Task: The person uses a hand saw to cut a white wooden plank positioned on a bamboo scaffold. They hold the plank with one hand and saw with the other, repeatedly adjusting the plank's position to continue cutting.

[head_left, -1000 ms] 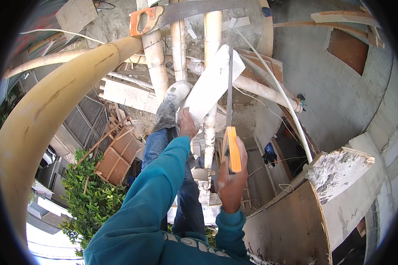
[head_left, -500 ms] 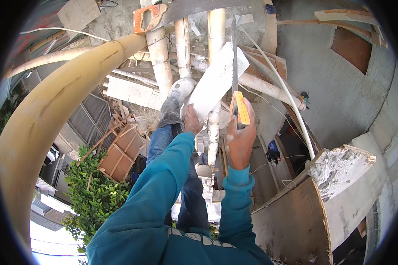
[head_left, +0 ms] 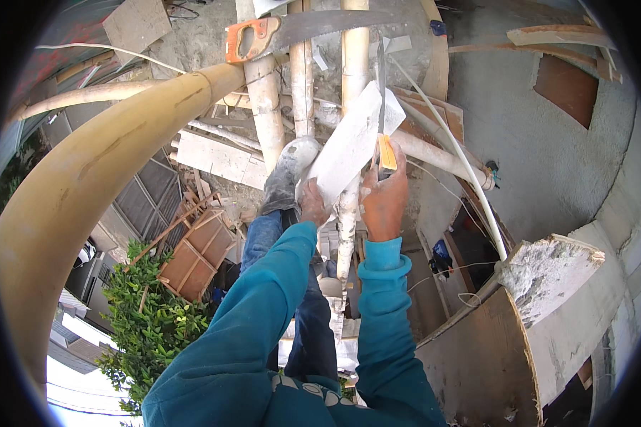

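Observation:
My right hand [head_left: 384,203] is closed round the yellow-orange handle [head_left: 387,153] of a handsaw. The saw's narrow blade [head_left: 382,89], seen nearly edge-on, points away from me across the right part of a white board [head_left: 345,142]. I cannot make out how deep the blade sits in it. My left hand [head_left: 313,202] grips the board's near left end, some fingers hidden from view. Beneath the board run bamboo poles [head_left: 355,60], and a dusty boot [head_left: 290,171] of mine is against its left side.
A second handsaw [head_left: 253,39] with an orange handle lies across the poles at the far side. A thick bamboo pole [head_left: 92,164] curves along the left. Broken plywood and a concrete-crusted slab [head_left: 548,277] stand at the right. Leafy branches [head_left: 149,327] are below left.
My right hand has pushed the saw forward, away from me, along the board. The left hand keeps its grip on the board. The whole view has shifted slightly.

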{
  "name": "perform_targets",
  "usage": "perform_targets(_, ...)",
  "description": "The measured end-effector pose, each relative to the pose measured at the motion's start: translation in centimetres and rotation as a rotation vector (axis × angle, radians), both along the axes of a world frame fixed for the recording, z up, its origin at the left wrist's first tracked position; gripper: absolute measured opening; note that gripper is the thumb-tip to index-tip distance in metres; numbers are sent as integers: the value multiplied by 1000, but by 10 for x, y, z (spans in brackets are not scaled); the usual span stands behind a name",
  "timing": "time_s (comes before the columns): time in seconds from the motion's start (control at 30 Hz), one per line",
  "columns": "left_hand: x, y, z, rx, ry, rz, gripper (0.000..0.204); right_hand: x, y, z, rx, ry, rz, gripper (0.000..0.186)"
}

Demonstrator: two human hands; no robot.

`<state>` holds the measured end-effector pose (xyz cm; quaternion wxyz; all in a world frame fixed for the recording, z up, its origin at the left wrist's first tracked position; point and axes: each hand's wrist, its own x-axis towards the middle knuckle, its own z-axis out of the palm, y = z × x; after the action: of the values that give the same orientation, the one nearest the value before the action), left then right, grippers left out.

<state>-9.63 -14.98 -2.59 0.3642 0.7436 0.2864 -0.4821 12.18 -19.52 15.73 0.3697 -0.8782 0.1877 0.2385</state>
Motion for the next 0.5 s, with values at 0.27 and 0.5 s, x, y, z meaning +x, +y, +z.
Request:
perform_targets(0.27,-30,-20,8,38,-154,134,103,-91,-16,151,21,107,42,59)
perform_targets(0.5,18,14,-30,37,-189,118,102,44,-17,-36,92,69,-33,49)
